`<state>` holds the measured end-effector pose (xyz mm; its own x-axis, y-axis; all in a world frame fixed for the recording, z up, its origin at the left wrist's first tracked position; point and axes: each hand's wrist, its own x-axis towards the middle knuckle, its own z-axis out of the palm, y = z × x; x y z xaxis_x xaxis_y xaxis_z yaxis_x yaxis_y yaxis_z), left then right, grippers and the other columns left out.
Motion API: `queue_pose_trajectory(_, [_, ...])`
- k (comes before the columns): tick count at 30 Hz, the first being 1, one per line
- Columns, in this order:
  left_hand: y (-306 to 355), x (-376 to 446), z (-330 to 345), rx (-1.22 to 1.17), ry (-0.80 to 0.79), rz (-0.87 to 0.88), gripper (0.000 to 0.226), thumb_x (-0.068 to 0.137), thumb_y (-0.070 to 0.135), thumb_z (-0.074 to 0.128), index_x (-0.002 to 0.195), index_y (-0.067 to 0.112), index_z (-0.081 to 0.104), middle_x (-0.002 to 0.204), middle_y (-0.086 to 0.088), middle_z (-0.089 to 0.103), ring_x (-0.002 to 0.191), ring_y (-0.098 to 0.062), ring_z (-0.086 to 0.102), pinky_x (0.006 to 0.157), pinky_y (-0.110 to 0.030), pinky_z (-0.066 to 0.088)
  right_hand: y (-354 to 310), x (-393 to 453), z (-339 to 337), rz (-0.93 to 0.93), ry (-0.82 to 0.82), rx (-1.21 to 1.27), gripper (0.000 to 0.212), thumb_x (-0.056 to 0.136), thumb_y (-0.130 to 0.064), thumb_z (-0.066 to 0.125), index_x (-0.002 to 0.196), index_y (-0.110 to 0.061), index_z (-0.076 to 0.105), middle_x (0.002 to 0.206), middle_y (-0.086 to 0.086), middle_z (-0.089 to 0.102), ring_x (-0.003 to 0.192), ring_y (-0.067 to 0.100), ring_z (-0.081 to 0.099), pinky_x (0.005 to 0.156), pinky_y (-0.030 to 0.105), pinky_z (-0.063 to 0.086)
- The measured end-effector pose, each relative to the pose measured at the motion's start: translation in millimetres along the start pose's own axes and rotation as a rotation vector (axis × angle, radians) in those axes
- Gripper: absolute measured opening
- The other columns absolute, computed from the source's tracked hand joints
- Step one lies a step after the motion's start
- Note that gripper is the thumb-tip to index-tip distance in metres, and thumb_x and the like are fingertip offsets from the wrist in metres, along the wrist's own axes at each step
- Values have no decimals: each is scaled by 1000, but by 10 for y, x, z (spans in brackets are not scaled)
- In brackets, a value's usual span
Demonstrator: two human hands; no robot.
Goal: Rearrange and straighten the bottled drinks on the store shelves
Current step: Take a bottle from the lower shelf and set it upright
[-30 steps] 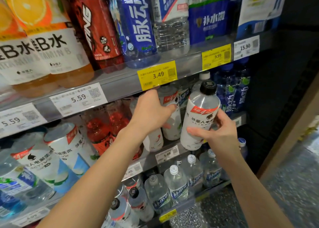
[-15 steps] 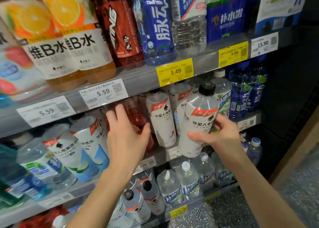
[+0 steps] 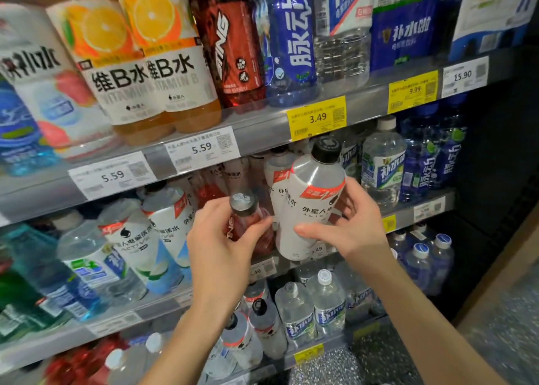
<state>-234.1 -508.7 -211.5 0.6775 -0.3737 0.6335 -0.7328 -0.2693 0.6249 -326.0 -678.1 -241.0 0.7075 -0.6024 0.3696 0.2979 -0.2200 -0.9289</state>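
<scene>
White bottle (image 3: 310, 206) within right fingers (image 3: 309, 230); red bottle (image 3: 248, 224) within left fingers (image 3: 256, 227).

White bottle (image 3: 309, 209): plastic, its wrap matt to satin, the black cap (image 3: 326, 149) matt and ridged. Red bottle (image 3: 248, 230): clear glossy plastic, the grey cap (image 3: 243, 201) carrying a bright sheen. Shelf edge (image 3: 262, 129): smooth grey metal, dull reflections — paper price tags (image 3: 317, 118) yellow and white, flat finish. Water bottles (image 3: 326, 303) below: transparent ribbed plastic, glossy. Orange bottles (image 3: 163, 64) above: glossy film labels. Floor (image 3: 495, 341) — speckled, polished-looking. Side panel (image 3: 501, 268): wood-toned, smooth.
</scene>
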Motion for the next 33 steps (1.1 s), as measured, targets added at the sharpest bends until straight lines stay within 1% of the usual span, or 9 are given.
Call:
queue_pose_trajectory(4, [31, -13, -275, -88, 50, 22, 22, 78, 35, 80, 79, 22, 62, 80, 13, 53, 79, -10, 52, 72, -21, 41, 22, 31, 172, -23, 27, -9, 71, 58, 3, 92, 111, -34, 62, 106, -14, 72, 103, 6, 67, 88, 27, 56])
queue_pose_trajectory(8, [-27, -56, -560, -121, 26, -15, 24, 80, 48, 71, 78, 27, 60, 79, 11, 50, 78, -9, 51, 70, -20, 44, 61, 38, 446, -45, 71, -71, 76, 51, -32, 94, 120, -32, 60, 120, -4, 64, 116, 15, 61, 94, 46, 54])
queue_pose_trajectory(12, [-122, -186, -738, -119, -13, -13, 17, 79, 41, 77, 82, 33, 62, 82, 13, 53, 83, 0, 54, 66, -9, 43, 126, 51, 722, -58, 94, -77, 82, 52, -34, 91, 126, -36, 56, 127, -11, 59, 121, 10, 57, 99, 45, 52])
queue_pose_trajectory(16, [-285, -275, -862, -122, -35, -64, 19, 76, 49, 69, 86, 35, 65, 89, 6, 58, 90, -14, 59, 70, -35, 53, 214, 65, 871, -44, 131, -137, 82, 49, -43, 86, 126, -35, 57, 124, -24, 54, 122, 3, 53, 102, 43, 50])
queue_pose_trajectory(22, [-433, -266, -957, -105, -18, -76, 17, 77, 50, 72, 82, 34, 65, 85, 7, 59, 87, -14, 57, 75, -34, 49, 388, 62, 984, 15, 142, -213, 84, 58, -20, 94, 133, -26, 57, 124, -17, 58, 120, 5, 54, 104, 37, 49])
queue_pose_trajectory(26, [-502, -252, -989, -148, -55, -94, 16, 79, 46, 77, 85, 35, 67, 88, 7, 61, 91, -18, 58, 78, -48, 54, 403, 78, 1054, 36, 216, -250, 86, 58, -14, 95, 134, -19, 56, 121, -12, 61, 114, 6, 57, 102, 26, 48])
queue_pose_trajectory(30, [-552, -227, -1020, -186, -46, -125, 14, 75, 35, 78, 83, 28, 68, 83, 7, 60, 86, -10, 58, 75, -19, 48, 389, 98, 1121, 8, 287, -376, 75, 59, -20, 95, 123, -16, 58, 110, -7, 60, 102, 7, 56, 94, 2, 38])
queue_pose_trajectory(31, [-546, -222, -1023, -192, -36, -130, 13, 73, 33, 76, 82, 26, 68, 82, 7, 60, 84, -8, 57, 72, -12, 45, 404, 101, 1136, -25, 307, -437, 74, 58, -22, 95, 122, -14, 59, 110, -6, 56, 102, 9, 54, 95, 4, 38])
queue_pose_trajectory(33, [-539, -222, -1029, -193, -26, -138, 13, 72, 29, 75, 83, 23, 69, 82, 2, 61, 83, -3, 57, 72, -6, 42, 458, 115, 1158, -72, 333, -488, 76, 59, -24, 95, 125, -10, 60, 116, -5, 44, 108, 15, 52, 104, 28, 46])
